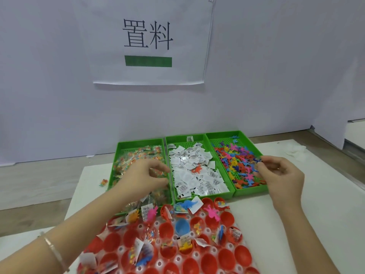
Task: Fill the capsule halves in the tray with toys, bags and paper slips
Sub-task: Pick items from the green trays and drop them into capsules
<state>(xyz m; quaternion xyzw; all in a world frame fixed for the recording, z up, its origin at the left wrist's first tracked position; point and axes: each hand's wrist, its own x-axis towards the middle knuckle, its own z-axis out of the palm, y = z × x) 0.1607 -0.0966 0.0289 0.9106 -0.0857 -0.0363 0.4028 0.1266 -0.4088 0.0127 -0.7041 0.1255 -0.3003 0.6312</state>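
Around: white mat (331, 204) on a wood-look top. Crumpled white cloth (296, 152) at far right. One stray bag (103, 182) just left of the L bin. Bracelet (53, 250) on your left wrist.
In the way: your left forearm (88, 216) crosses the L bin's near end and the tray's far-left corner, hiding what's under it.
L bin (138, 142): green, heaped w/ clear bags (136, 155) of coloured bits. Some spill over its near end toward the tray.
Mid bin (184, 137): green, full of white slips (197, 180) w/ black print. One orange toy (197, 169) lies on them.
R bin (225, 133): green, holds mixed-colour toys (235, 161).
Tray (209, 231): nearest you, just in front of the bins. It holds red halves (243, 255) + one blue half (182, 226). Halves w/ bags, slips and toys sit mostly in the far and left rows.
Writing: sheet (150, 40) on the wall reads 置料 over a green bar. Slip print is too small to read.
L hand (146, 175): over the L bin, fingers bent down among the bags. Can't tell if it has one.
R hand (282, 175): over the R bin's near-right part, thumb and fingers pinching a blue toy (257, 160).
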